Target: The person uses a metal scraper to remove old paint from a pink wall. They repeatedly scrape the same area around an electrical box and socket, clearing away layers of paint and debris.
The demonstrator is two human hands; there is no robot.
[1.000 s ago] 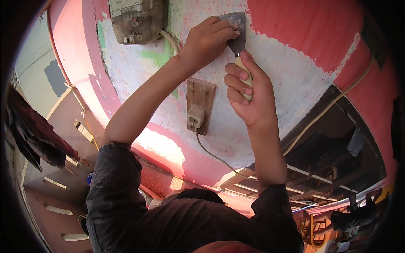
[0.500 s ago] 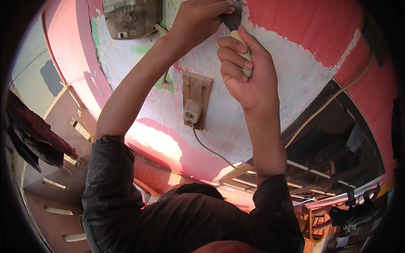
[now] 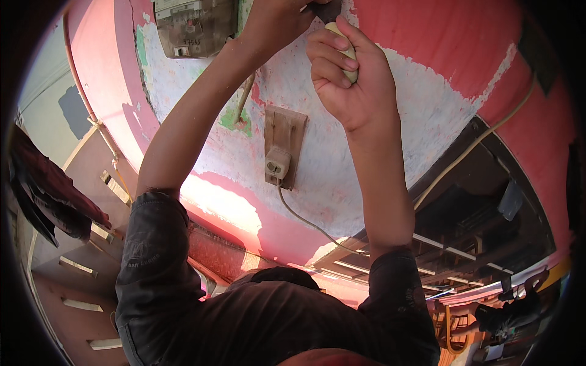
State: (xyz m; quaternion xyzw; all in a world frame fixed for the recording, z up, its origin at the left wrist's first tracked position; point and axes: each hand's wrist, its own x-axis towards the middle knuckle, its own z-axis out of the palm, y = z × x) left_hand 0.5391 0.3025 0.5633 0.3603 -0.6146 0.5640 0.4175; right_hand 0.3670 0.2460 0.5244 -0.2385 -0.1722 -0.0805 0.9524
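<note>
My right hand (image 3: 360, 85) is wrapped round the pale yellow handle of a paint scraper (image 3: 349, 53), thumb along its top. The scraper's dark blade points up against a wall (image 3: 329, 155) with patchy white and bluish bare areas between pink and red paint. At the top edge of the picture, my left hand (image 3: 278, 21) has its bent fingers on the blade; part of that hand is cut off. The blade's working edge is also out of sight. Left of my left forearm hangs an electric meter box (image 3: 195, 30) with a smoky transparent cover.
Below my hands a socket (image 3: 278, 163) sits on a wooden board (image 3: 287, 116), its cable (image 3: 311, 226) running down right. A dark window (image 3: 470, 201) with a loose cable (image 3: 470, 149) lies at right. Dark clothes (image 3: 55, 195) hang far left. Another person (image 3: 513, 314) is at lower right.
My right hand and the scraper have moved up and slightly left along the wall. My left hand has risen with the blade, further past the top edge.
</note>
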